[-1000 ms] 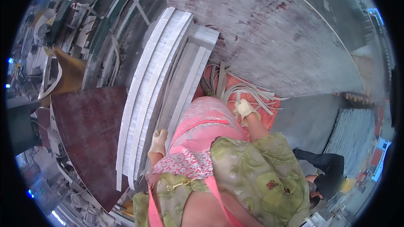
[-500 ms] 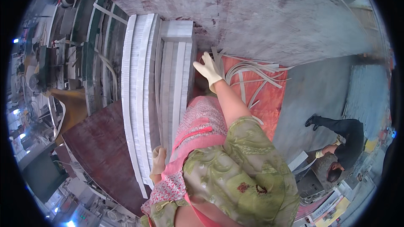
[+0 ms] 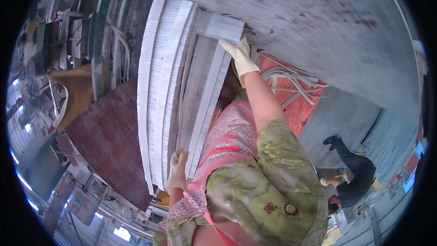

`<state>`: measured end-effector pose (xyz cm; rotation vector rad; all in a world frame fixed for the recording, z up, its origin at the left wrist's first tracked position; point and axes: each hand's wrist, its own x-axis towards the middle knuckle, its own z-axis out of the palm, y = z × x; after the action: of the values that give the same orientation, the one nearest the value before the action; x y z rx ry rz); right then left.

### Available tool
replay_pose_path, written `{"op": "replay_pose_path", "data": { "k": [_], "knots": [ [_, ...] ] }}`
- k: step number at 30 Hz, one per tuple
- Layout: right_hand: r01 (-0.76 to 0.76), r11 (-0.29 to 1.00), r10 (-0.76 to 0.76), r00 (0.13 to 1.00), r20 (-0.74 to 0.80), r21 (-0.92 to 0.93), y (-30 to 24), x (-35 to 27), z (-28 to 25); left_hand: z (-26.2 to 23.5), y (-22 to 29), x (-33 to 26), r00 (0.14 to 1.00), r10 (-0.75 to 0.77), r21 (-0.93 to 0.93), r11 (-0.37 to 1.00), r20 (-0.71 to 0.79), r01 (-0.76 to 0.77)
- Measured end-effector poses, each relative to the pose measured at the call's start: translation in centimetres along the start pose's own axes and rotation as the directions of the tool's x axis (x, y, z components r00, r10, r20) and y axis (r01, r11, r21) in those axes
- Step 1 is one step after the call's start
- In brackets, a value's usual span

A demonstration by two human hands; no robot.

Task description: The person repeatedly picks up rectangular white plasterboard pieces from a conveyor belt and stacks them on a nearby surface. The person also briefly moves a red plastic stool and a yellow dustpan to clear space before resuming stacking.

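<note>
A tall stack of pale, thin layered pieces (image 3: 152,95) with finely ridged white sides and lengthwise bands stands left of my body. At its far right end a light grey block-like part (image 3: 218,26) shows. My right hand (image 3: 241,58), in a cream glove, grips that corner, its thumb on the face toward me and its fingers round the side. Nearer to me, my left hand (image 3: 176,171), gloved alike, has its fingers bent together against the near part of the stack; what lies under them, if anything, is hidden.
Loose pale strips (image 3: 296,77) curl over a red sheet (image 3: 296,118) at the right. A large grey board (image 3: 309,23) spans the far side, a dark red panel (image 3: 109,141) the left. Machine frames line the far left. A bent-over person in dark clothes (image 3: 357,175) works at right.
My right hand has come from beside the stack onto its far right corner, thumb and fingers closing round it. The view has shifted and turned, so the stack looks more tilted. The other person bends lower.
</note>
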<state>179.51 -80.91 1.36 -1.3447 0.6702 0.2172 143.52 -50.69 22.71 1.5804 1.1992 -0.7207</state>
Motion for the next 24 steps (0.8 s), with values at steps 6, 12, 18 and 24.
{"op": "replay_pose_path", "data": {
  "k": [6, 12, 18, 24],
  "knots": [
    [-0.036, 0.986, 0.024, 0.997, 0.077, 0.160, -1.5, 0.0, 0.6, 0.4, -3.6, 1.1, 0.996, 0.009, 0.007, 1.000, 0.086, -0.010],
    [0.045, 0.977, -0.119, 0.925, 0.360, 0.206, -0.3, 0.9, -3.0, 1.1, 3.0, 0.8, 0.997, -0.072, 0.108, 0.992, 0.007, 0.070],
    [0.030, 0.953, 0.056, 0.960, 0.275, -0.300, -6.7, -1.4, -2.1, 0.3, 5.0, 2.1, 0.999, 0.041, 0.178, 0.983, -0.009, -0.038],
    [0.443, 0.640, -0.283, 0.896, 0.343, -0.628, 2.2, -0.4, -7.7, 1.6, 8.7, 0.0, 0.996, 0.054, 0.134, 0.990, -0.073, -0.043]
  ]
}}
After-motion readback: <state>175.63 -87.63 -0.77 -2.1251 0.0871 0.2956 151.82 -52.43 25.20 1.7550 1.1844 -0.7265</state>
